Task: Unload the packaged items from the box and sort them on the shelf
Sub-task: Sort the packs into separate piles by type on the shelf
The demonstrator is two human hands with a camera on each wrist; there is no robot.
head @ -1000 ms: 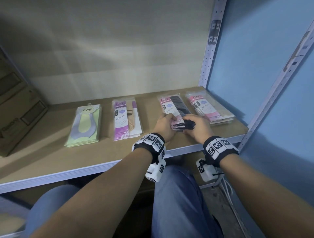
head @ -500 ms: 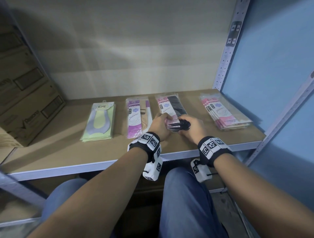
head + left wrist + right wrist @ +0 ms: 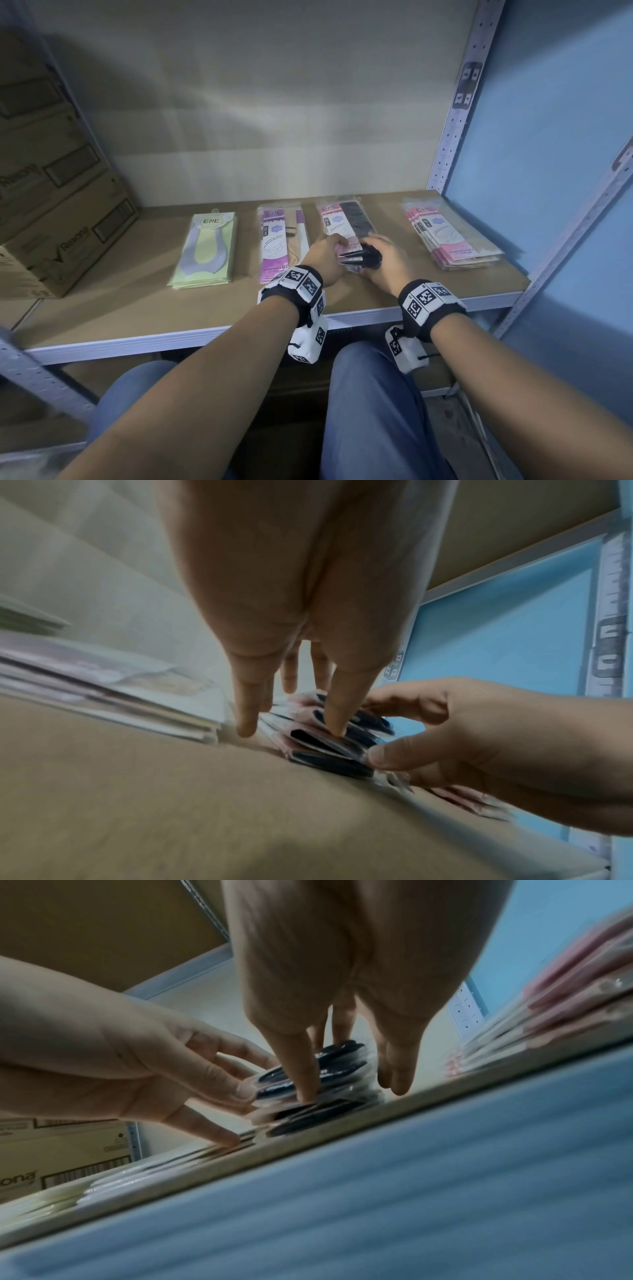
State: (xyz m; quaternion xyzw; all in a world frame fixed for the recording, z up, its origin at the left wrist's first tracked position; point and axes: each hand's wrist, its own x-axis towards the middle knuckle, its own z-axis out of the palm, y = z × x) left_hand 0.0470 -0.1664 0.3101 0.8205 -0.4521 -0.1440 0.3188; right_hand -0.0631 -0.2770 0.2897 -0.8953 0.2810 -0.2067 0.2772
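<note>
Near the front edge of the brown board shelf (image 3: 102,318), the left hand (image 3: 325,255) and right hand (image 3: 387,262) are squaring a stack of pink-and-black plastic sock packets (image 3: 346,222), fingers spread and pressing its fanned ends. Three more stacks are lying sorted alongside: pale green (image 3: 205,250), purple (image 3: 279,240), pink (image 3: 448,236). The brown cardboard boxes (image 3: 61,219) are sitting at the far left, contents hidden, so what remains is unclear.

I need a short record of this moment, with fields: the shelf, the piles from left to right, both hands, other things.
shelf: brown board, metal frame
pile 1: green packs
pile 2: purple packs
pile 3: black-sock packs, fanned at the near end
pile 4: pink packs
left hand: fingers on pile 3
right hand: fingers on pile 3
other: cardboard boxes at left
</note>
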